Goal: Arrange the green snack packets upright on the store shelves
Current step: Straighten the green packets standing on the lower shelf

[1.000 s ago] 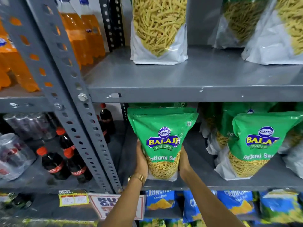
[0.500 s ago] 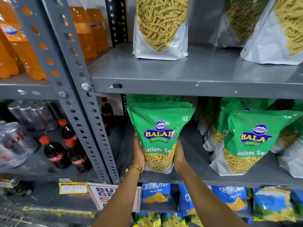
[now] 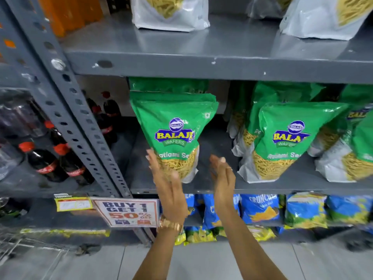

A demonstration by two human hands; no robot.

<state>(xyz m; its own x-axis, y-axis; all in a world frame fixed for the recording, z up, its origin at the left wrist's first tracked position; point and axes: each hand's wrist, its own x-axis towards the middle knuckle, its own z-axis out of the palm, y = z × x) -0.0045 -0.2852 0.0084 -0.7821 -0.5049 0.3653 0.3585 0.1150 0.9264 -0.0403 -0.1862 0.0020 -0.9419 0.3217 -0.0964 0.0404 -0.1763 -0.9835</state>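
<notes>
Green packet stands upright on middle shelf, just beyond left hand fingertips, beside right hand. Both palms flat, facing inward, fingers spread and grasping nothing. Best hovering near, ready to steady any lean before withdrawing.

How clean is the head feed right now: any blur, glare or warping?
Head view: both hands, left and right, are motion-smeared; the green packet logo stays readable; soft glare streaks the upper shelf; wide-angle warping slants the left upright.
</notes>
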